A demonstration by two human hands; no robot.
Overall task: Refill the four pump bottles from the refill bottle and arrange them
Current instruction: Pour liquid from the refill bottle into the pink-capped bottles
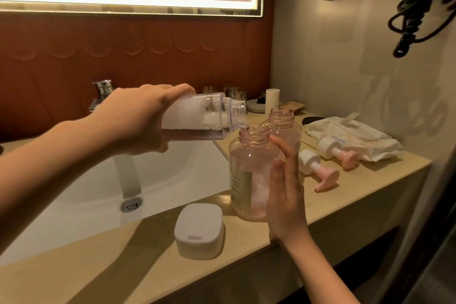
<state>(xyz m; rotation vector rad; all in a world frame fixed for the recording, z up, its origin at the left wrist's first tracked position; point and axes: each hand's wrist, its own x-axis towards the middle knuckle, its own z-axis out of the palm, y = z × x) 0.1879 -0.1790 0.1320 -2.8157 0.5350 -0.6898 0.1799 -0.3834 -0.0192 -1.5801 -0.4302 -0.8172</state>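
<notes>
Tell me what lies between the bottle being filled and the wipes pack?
Two pump heads on their sides: the near pump head on bare counter, the far pump head against the wipes pack. Head view shows it.

The left hand [138, 118] comes in on a raised forearm, knuckles up; its fingers curl over the refill bottle [202, 116], thumb beneath; the right hand [286, 195] stands upright on its wrist, fingers nearly straight and pointing up, palm facing left.
</notes>
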